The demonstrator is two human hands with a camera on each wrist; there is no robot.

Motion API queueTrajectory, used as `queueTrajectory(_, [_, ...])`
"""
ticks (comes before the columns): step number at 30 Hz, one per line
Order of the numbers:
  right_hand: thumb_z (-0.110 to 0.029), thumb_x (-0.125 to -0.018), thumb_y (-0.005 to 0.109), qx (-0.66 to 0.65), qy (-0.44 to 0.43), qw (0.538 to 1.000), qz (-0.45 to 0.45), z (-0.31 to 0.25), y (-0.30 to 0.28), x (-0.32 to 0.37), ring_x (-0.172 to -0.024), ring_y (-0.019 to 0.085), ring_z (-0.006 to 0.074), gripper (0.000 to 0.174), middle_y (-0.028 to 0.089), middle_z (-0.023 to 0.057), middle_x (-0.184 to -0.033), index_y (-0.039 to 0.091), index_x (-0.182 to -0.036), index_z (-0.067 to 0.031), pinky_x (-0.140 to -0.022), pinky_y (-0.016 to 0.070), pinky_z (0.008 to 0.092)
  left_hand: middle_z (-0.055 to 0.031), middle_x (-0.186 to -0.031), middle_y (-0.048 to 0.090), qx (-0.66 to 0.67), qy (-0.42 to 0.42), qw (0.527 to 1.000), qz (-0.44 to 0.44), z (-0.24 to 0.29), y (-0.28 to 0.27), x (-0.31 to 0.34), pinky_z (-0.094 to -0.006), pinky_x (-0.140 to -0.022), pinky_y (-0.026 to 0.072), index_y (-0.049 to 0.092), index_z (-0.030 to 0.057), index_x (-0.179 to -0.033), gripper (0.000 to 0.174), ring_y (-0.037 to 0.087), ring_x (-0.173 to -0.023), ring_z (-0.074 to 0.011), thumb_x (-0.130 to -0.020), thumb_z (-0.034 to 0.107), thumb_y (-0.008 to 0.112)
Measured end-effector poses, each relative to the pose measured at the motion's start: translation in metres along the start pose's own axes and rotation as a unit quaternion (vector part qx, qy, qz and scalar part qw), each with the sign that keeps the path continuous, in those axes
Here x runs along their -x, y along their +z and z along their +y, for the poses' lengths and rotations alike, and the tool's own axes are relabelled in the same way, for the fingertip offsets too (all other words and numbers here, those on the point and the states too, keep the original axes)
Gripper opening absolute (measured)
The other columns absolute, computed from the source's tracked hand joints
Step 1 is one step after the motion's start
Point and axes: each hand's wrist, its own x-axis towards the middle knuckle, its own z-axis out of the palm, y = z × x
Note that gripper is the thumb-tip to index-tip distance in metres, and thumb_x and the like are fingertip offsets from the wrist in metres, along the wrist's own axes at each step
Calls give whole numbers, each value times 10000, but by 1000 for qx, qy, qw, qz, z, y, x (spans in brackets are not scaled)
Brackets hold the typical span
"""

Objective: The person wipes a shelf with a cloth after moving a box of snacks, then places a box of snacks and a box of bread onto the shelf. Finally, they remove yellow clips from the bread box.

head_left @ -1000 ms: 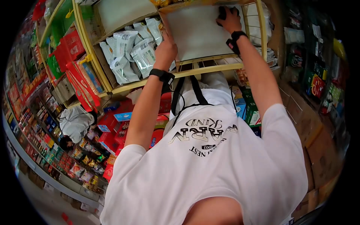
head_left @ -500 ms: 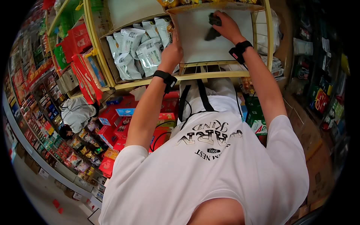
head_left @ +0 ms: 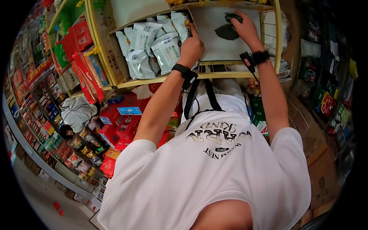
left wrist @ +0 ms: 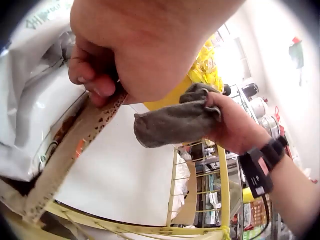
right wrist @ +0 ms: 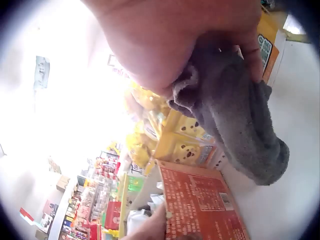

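Observation:
A dark grey cloth (head_left: 227,32) hangs from my right hand (head_left: 247,28), pinched over the white shelf board (head_left: 214,50); the right wrist view shows the cloth (right wrist: 240,115) bunched under the palm. My left hand (head_left: 191,48) grips the right side wall of an open cardboard box (head_left: 115,57) holding several silver-white packets (head_left: 165,50). In the left wrist view, curled fingers of the left hand (left wrist: 145,45) lie over the box's edge (left wrist: 75,145).
Yellow shelf rails (head_left: 230,75) run along the front. Yellow bear-printed packs (right wrist: 185,150) stand behind the board. Red boxes (head_left: 128,130) sit below, left of the body. A person in white (head_left: 78,115) is at the left, by stocked shelves.
The left hand and the box of packets have shifted right. The right hand, first flat on the board's far part with the cloth, has come nearer, and the cloth now hangs down.

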Motion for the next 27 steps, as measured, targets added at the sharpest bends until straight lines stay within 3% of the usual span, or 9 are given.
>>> queueTrajectory(3, [-297,-884,662,-51,47,995,67,12,-13,35,-1063,696,371,522,718,223,-1168,638,-1325,-18,-929,533,422,-257,-712,668,6,-12,1000,-2,-2,0,-1,-526,-627,536,120,-147,-1565,905,648,-650,-451,-862,167,597])
queueTrajectory(6, [-290,-876,660,-115,157,981,6,-16,-28,68,-968,716,338,524,734,217,-1072,641,-1290,30,-886,546,394,-279,-751,680,38,-18,999,-32,-15,-12,3,-544,-649,536,108,-103,-1582,902,658,-694,-476,-877,189,588])
queueTrajectory(8, [-287,-875,642,-98,133,986,-9,-21,-23,83,-903,716,300,510,740,198,-1008,644,-1266,41,-830,556,374,-292,-801,694,54,-11,994,-90,-17,-26,2,-555,-671,534,81,-71,-1592,905,662,-731,-493,-899,226,582])
queueTrajectory(12, [-338,-882,601,-112,117,973,-162,-46,-1,102,-881,706,340,447,732,204,-939,671,-1167,-1,-808,542,413,-200,-806,730,173,-79,969,-155,-8,-67,5,-487,-685,548,372,22,-1527,673,705,-705,-366,-978,354,575])
queueTrajectory(14, [-383,-878,591,-19,74,975,-209,-60,15,109,-900,690,397,437,725,228,-957,677,-1079,-5,-825,532,459,-97,-816,710,204,-62,968,-130,-14,-108,16,-327,-624,534,553,106,-1439,427,625,-605,-161,-1049,279,556])
queueTrajectory(16, [-474,-885,612,5,61,973,-225,-75,32,117,-918,676,432,497,725,239,-972,687,-1026,-4,-833,530,483,-93,-824,701,194,-87,976,-35,-42,-151,34,-300,-649,530,602,109,-1389,359,643,-677,-140,-1060,240,544])
queueTrajectory(19, [-635,-855,660,160,32,949,-271,-88,56,119,-887,683,446,649,733,233,-944,736,-978,-3,-803,546,504,-142,-904,751,128,-126,976,119,-144,-185,66,-382,-688,537,667,119,-1284,316,715,-734,-265,-1018,248,556])
queueTrajectory(21, [-605,-852,667,184,25,944,-272,-85,78,122,-877,687,441,617,735,231,-943,742,-967,-3,-787,550,510,-196,-1033,741,26,-126,983,135,-222,-194,94,-426,-845,551,658,55,-1280,361,718,-959,-378,-971,218,568])
queueTrajectory(27, [-454,-843,667,263,91,915,-291,-87,107,116,-876,688,450,500,729,252,-950,732,-961,27,-792,555,511,-306,-1197,677,33,-241,970,-23,-312,-146,142,-486,-930,527,428,72,-1496,601,660,-1103,-469,-941,220,605])
